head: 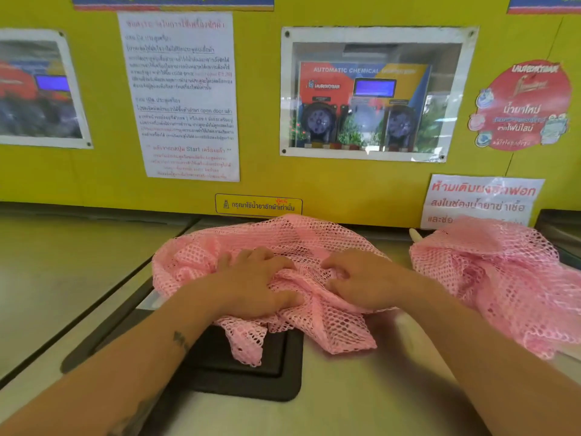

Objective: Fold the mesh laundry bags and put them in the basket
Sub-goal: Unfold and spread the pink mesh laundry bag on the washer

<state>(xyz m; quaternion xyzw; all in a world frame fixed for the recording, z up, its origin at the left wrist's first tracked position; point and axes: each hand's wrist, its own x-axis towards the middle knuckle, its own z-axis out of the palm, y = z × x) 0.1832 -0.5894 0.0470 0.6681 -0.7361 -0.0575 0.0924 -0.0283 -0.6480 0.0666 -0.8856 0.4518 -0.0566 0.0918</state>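
Folding underway: left hand (pixel 254 284) and right hand (pixel 361 281) pinch bunched pink mesh bag (pixel 283 237) on surface (pixel 78 262). Next: flatten, fold over.

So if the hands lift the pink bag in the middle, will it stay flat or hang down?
The bag is probably floppy: it lies crumpled, and one corner already droops over the black lid. It looks light, being open mesh. It likely catches rather than slips, since the left hand and right hand bunch it easily.
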